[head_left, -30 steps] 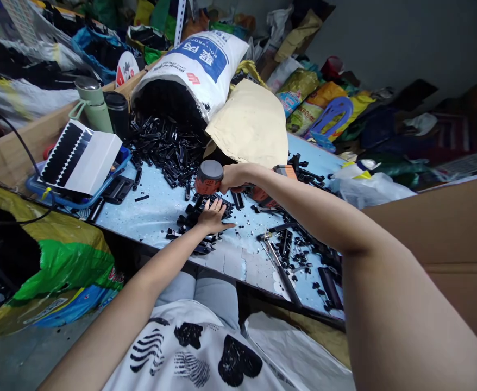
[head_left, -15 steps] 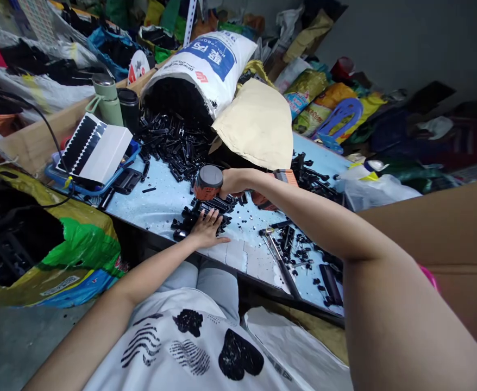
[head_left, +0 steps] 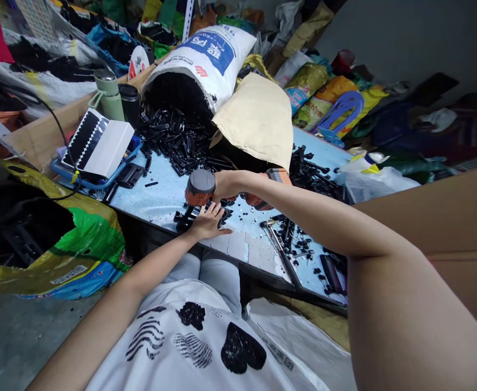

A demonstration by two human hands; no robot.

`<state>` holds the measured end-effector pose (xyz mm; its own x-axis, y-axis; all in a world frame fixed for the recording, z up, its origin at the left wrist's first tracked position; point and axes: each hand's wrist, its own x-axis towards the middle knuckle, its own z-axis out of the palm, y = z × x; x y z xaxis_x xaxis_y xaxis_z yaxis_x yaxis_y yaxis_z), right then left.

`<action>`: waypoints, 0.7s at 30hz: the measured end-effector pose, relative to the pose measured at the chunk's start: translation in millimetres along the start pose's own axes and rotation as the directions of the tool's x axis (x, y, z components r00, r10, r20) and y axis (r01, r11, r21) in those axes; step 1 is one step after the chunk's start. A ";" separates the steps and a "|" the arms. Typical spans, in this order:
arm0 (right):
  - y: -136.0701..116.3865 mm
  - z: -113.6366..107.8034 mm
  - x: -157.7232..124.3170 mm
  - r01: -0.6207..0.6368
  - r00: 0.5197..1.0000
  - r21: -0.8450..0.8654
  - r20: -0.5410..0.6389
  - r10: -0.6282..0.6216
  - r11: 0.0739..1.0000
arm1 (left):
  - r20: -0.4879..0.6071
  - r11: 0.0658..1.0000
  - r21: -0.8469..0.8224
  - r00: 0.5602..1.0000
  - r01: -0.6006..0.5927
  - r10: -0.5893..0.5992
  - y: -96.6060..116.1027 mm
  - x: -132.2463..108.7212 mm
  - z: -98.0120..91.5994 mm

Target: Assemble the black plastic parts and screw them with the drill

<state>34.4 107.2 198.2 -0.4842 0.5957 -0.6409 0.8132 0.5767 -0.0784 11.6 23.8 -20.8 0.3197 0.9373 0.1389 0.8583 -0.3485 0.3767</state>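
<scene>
Now my right hand (head_left: 223, 184) grips the drill (head_left: 200, 188), while my left hand (head_left: 207, 221) presses flat, fingers spread, on black parts (head_left: 182, 218).

**Hidden and cut off: tool tip, palm, pile**

Right hand (head_left: 223, 185) wraps the orange tool (head_left: 200, 188). Fingers cover its grip, and its lower end is out of sight behind the hand. An orange part (head_left: 280, 175) shows past the forearm; cannot tell whether it belongs to the same tool.

Left hand (head_left: 208, 221) lies flat on the black parts (head_left: 183, 217). What is under the palm is hidden, and the single pieces are too small to tell their shape.

Both arms are cut by the bottom edge, the right one also by the right edge.

Tan bag (head_left: 258, 117) hides part of the counter (head_left: 161, 195) and the pile behind it. The mouth of the white sack (head_left: 208, 54) is too dark to see inside.
</scene>
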 end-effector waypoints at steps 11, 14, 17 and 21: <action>-19.6 15.5 -3.6 0.054 0.997 0.008 0.050 -0.054 0.999 | 0.123 0.999 -0.050 0.992 0.023 -0.017 1.8 0.9 -8.9; -25.2 16.1 -3.1 0.043 0.997 0.017 0.070 -0.044 0.999 | 0.098 1.000 -0.028 0.995 0.004 -0.001 2.7 0.2 -9.7; -19.2 15.7 -12.6 0.064 0.995 0.030 0.069 -0.066 0.998 | 0.121 0.999 -0.030 0.993 0.019 -0.015 2.6 -1.1 -10.8; 21.1 9.3 -32.2 0.055 0.997 0.093 0.041 -0.060 0.994 | 0.131 0.999 -0.011 0.991 -0.031 0.032 -4.1 0.8 -12.9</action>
<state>70.1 95.0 210.1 -0.5181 0.5369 -0.6658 0.8117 0.5541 -0.1848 3.2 26.0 -10.4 0.3970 0.9173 0.0293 0.8434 -0.3772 0.3826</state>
